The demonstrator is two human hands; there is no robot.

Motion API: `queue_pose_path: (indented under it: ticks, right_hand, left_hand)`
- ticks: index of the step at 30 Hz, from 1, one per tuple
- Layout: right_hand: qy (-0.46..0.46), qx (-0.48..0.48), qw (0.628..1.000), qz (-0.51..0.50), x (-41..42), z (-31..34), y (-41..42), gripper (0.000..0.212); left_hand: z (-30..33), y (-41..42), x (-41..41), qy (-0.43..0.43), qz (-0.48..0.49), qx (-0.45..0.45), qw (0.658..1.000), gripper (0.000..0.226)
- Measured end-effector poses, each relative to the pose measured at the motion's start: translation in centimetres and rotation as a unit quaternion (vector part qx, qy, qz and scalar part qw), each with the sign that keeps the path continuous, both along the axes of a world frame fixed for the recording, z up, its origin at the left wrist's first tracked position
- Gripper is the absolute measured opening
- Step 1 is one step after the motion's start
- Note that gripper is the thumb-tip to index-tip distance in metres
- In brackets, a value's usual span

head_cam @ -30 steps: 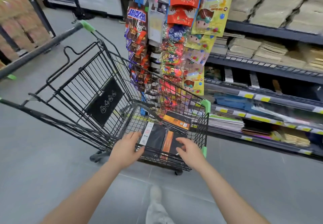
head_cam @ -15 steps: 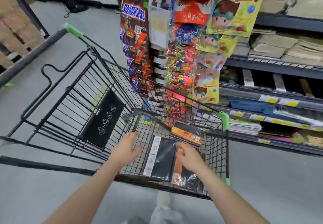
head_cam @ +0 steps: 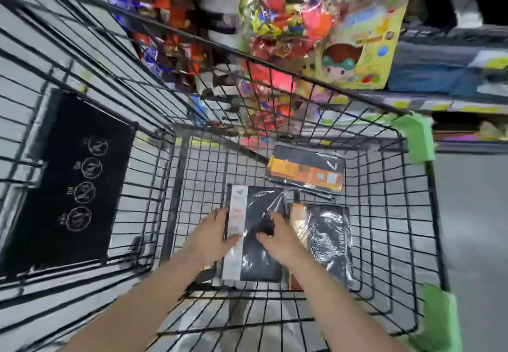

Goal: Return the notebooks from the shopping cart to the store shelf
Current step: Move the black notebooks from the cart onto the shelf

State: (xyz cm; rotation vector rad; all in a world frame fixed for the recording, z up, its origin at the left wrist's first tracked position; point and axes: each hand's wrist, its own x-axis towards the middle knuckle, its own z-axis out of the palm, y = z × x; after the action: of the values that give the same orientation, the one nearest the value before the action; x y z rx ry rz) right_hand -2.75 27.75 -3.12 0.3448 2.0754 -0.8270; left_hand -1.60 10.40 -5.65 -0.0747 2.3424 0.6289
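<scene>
Lying flat in the cart, a shiny-wrapped black notebook with a white band; left hand and right hand grip its sides.

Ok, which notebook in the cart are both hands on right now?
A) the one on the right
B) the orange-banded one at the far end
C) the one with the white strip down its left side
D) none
C: the left hand and right hand both rest on the notebook with the white strip; the other two lie untouched.
</scene>
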Motion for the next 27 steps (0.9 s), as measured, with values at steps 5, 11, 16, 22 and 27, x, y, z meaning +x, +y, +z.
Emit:
queue_pose_path:
  ticks: [5,11,16,22,27]
  right_hand:
    - [0.027,0.025,0.999,-0.008,-0.5,-2.0,-0.2,0.062]
    - [0.045,0.001,0.998,-0.053,-1.0,-2.4,-0.1,0.052]
    - [0.031,-0.027,0.999,-0.026,-1.5,-2.7,-3.2,0.055]
    - [0.035,0.034,0.998,-0.046,-0.5,-2.3,-4.2,0.064]
    - [-0.001,0.08,0.996,-0.043,0.1,-2.4,-2.8,0.07]
  left_hand:
    - [-3.2,1.8,0.7,-0.021,0.061,0.065,0.996,0.094]
    - [-4.2,1.1,1.1,0.02,0.171,0.13,0.976,0.083]
    - [-3.4,-4.5,0.8,0.04,0.177,0.105,0.978,0.087]
    - [-2.3,-10.9,0.9,0.06,0.194,0.089,0.975,0.086]
    - [-2.7,-12.4,0.4,0.092,0.188,0.087,0.974,0.078]
